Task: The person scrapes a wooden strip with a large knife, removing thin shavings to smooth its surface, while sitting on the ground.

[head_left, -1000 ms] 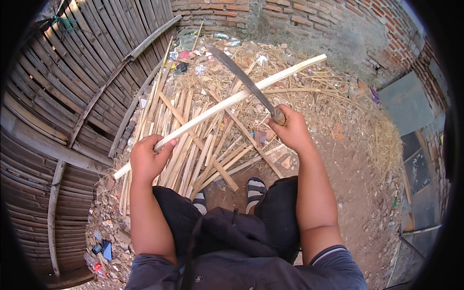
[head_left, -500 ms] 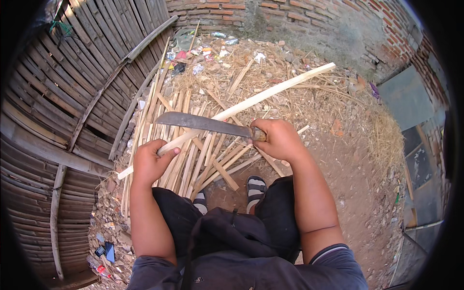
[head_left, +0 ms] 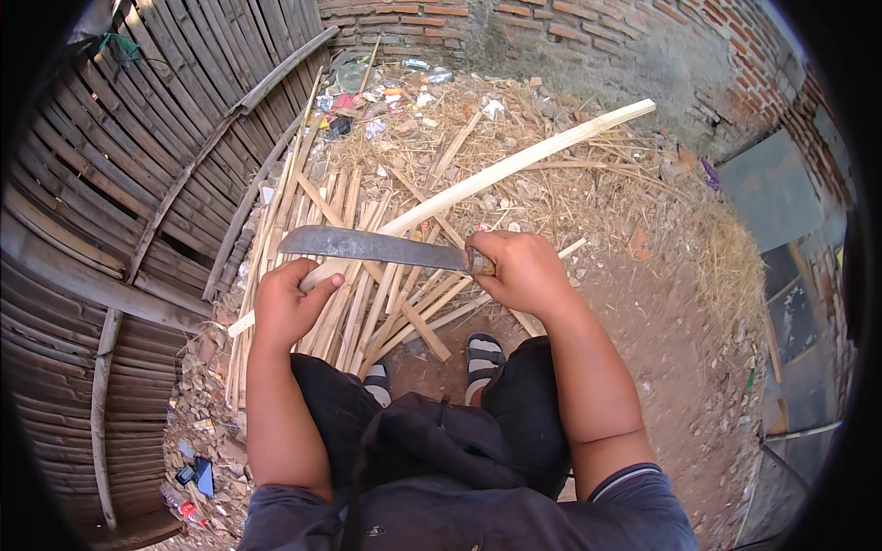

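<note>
My left hand (head_left: 292,305) is closed around the lower part of a long, pale wooden strip (head_left: 514,174), which slants up to the far right. One short end of the strip sticks out past my wrist on the left. My right hand (head_left: 525,268) grips the brown handle of a machete (head_left: 372,246). Its broad, dark blade points left and lies across the strip, just beyond my left thumb; whether it touches the wood I cannot tell. Below both hands, many loose strips (head_left: 367,312) lie crossed over one another on the ground.
A slatted bamboo wall (head_left: 138,138) runs along the left, and a brick wall (head_left: 570,37) closes off the far side. Litter (head_left: 367,106) and dry straw (head_left: 726,262) cover the rubble. Brown dirt (head_left: 643,340) lies to the right. My sandalled feet (head_left: 481,360) are close to the strips.
The blade has turned slightly, its tip now lower and nearer my left hand. The strip's far end has swung a little up and to the right.
</note>
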{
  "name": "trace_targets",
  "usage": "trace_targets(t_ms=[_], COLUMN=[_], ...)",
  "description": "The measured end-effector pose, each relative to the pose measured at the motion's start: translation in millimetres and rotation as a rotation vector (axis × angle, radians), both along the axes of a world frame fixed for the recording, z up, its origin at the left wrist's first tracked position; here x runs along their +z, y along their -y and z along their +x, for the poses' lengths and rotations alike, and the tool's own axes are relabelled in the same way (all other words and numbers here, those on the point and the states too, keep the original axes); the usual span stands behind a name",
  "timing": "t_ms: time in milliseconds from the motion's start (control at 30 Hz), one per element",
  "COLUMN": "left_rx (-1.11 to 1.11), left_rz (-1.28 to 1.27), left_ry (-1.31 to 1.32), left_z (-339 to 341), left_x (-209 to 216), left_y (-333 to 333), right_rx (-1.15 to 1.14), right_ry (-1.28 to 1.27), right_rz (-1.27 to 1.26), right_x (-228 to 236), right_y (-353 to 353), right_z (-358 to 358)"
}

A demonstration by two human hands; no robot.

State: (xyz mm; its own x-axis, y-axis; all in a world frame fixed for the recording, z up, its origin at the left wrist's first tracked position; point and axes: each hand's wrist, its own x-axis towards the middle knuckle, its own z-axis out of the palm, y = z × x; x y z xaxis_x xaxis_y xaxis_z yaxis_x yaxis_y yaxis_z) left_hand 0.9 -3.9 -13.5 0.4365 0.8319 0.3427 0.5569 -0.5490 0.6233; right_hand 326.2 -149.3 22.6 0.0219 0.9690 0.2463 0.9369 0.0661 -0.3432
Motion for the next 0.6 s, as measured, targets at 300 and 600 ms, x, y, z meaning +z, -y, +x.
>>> trace_targets(t_ms=[300,600], left_rx=[0.153,0.116], left_rz=[-0.034,0.079], left_ry=[-0.053,0.004], left_z=[-1.9,3.9], left_x=[20.2,5.8], left_y=[2.2,2.7], right_rx=[-0.452,-0.020], right_ry=[-0.477,-0.026], right_rz=[0.183,-0.038], right_x=[-18.8,-13.0], right_y=[-1.0,-6.6], right_z=[71.8,4.4])
